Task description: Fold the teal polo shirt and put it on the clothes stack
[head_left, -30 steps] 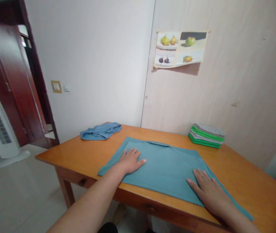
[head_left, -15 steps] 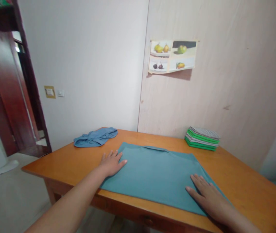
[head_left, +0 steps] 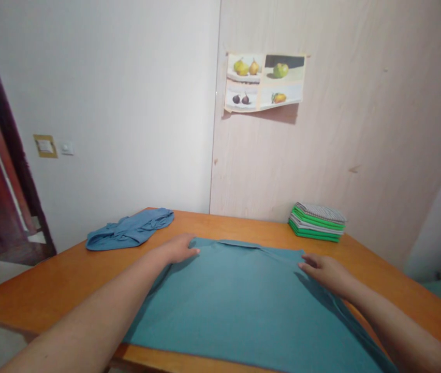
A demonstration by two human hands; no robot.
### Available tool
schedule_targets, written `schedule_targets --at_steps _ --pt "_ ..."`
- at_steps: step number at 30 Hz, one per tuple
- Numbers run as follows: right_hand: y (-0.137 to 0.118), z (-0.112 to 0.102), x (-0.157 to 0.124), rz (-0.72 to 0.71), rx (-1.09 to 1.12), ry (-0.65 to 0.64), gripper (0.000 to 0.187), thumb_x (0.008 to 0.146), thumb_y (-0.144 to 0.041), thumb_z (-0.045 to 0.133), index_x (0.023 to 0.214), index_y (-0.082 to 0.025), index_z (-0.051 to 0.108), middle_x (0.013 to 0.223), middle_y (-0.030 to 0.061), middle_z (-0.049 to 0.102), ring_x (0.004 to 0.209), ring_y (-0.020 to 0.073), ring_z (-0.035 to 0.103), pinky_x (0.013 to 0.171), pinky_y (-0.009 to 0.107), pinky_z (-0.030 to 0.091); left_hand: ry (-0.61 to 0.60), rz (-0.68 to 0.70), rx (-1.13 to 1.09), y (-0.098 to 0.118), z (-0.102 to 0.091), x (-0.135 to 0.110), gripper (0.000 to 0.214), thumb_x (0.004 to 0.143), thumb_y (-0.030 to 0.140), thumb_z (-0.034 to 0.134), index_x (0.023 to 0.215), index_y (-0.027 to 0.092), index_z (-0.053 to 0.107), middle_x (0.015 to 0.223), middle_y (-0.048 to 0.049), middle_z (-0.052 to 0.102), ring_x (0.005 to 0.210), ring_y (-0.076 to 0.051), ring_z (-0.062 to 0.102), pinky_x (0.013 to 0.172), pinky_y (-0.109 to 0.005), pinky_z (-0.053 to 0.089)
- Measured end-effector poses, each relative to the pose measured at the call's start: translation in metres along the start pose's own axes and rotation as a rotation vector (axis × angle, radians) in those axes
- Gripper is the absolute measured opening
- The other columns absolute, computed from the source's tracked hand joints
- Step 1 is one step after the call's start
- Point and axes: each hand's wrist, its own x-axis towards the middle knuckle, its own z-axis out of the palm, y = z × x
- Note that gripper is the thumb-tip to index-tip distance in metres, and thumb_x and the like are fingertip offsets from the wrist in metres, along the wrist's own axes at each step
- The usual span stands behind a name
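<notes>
A teal shirt point(head_left: 236, 295) lies spread flat on the wooden table, its collar slit point(head_left: 239, 244) at the far edge. My left hand point(head_left: 181, 247) is at the shirt's far left corner, palm down, thumb apart from the bent fingers. At the far right corner, my right hand point(head_left: 323, 269) has its fingers curved, with a small gap between thumb and fingertips. Both hands cast shadows on the cloth, and neither shows fabric pinched. The left fingertips are partly hidden.
A crumpled blue garment point(head_left: 129, 230) rests on the table point(head_left: 49, 282) at the back left. A neat stack of green and grey striped folded cloths point(head_left: 317, 223) stands at the back right. Behind the table is a wall with a fruit poster point(head_left: 265, 83).
Both hands have moved away from me, from lying flat on the shirt's sides to its far corners, and their fingers are now more bent. The view has come closer to the table.
</notes>
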Motion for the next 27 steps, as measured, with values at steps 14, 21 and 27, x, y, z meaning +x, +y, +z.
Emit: schedule_targets --at_steps 14,21,27 --pt "-0.043 0.025 0.083 -0.061 -0.039 -0.193 0.068 0.073 -0.035 0.067 0.136 -0.011 0.057 0.136 0.0156 0.060 0.121 0.0285 0.058 0.101 0.034 0.043 -0.185 0.030 -0.011 -0.002 0.004 0.056 0.075 0.071 0.047 0.067 0.139 0.018 0.052 0.144 -0.0115 0.052 0.130 -0.026 0.051 0.107 -0.031 0.039" --pt "-0.044 0.022 0.103 -0.075 -0.055 -0.293 0.050 0.064 -0.029 0.072 0.112 -0.016 0.070 0.115 0.0109 0.071 0.104 0.0255 0.065 0.087 0.029 0.048 -0.285 0.048 0.000 -0.011 -0.001 0.078 0.072 0.061 0.053 0.073 0.124 0.019 0.061 0.129 -0.0096 0.064 0.112 -0.027 0.062 0.094 -0.031 0.048" --pt "-0.051 0.016 0.109 -0.060 -0.080 -0.383 0.037 0.061 -0.028 0.070 0.096 -0.017 0.071 0.091 0.0056 0.073 0.083 0.0209 0.066 0.066 0.026 0.045 -0.354 -0.001 0.020 -0.013 -0.004 0.086 0.063 0.055 0.059 0.075 0.103 0.019 0.063 0.100 -0.0056 0.071 0.088 -0.025 0.065 0.067 -0.029 0.048"
